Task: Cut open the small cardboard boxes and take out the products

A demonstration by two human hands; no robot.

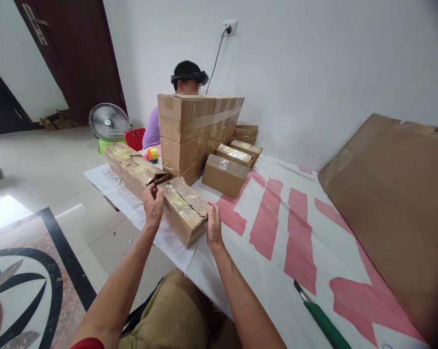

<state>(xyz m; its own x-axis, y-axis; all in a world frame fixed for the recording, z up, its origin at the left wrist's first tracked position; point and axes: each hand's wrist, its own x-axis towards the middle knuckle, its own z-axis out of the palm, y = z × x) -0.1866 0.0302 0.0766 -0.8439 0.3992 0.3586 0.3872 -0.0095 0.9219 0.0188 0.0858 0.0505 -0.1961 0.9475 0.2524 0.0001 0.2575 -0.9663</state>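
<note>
A small taped cardboard box (182, 220) lies near the front edge of the cloth-covered table, between my two hands. My left hand (154, 206) has its fingers bent at the far left corner of this box, close to the neighbouring box. On the opposite side, my right hand (214, 227) presses against the near right end, fingers together. Crinkled clear tape and a corrugated flap show on the box's top. Two more taped boxes (137, 180) continue in a row along the left edge, their tops creased.
A stack of larger cartons (186, 121) stands behind, with several small boxes (226, 177) beside it. A person (152, 127) sits beyond the stack. Tape rolls (152, 154) lie by it. A green-handled knife (322, 320) rests at front right, and a big cardboard sheet (389, 194) at right.
</note>
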